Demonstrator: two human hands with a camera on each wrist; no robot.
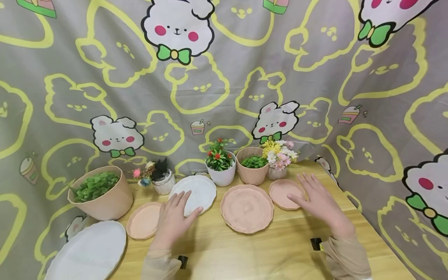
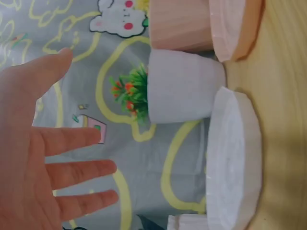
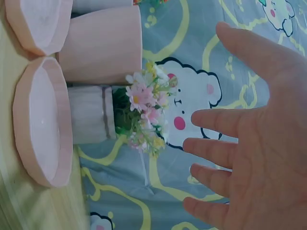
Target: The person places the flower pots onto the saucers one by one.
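My left hand (image 1: pixel 176 219) is open with spread fingers, over the table between a small pink saucer (image 1: pixel 141 221) and a round white saucer (image 1: pixel 201 192), overlapping both in the head view. In the left wrist view its palm and straight fingers show nothing held. On the other side, my right hand (image 1: pixel 320 202) also has its fingers extended and holds nothing; its thumb overlaps the edge of another small pink saucer (image 1: pixel 281 190). A larger pink saucer (image 1: pixel 246 210) lies between the two hands. Behind it stand a white pot (image 2: pixel 184 88) with red flowers and a pink pot (image 3: pixel 103 45) with green leaves.
A small pot (image 3: pixel 91 112) of pink, white and yellow flowers stands behind the right saucer. At the left are a large pink pot (image 1: pixel 113 202) of greenery, a small white flowerpot (image 1: pixel 164 184) and a large white saucer (image 1: pixel 91 249). A patterned curtain (image 1: pixel 224 85) hangs behind the wooden table (image 1: pixel 245 256).
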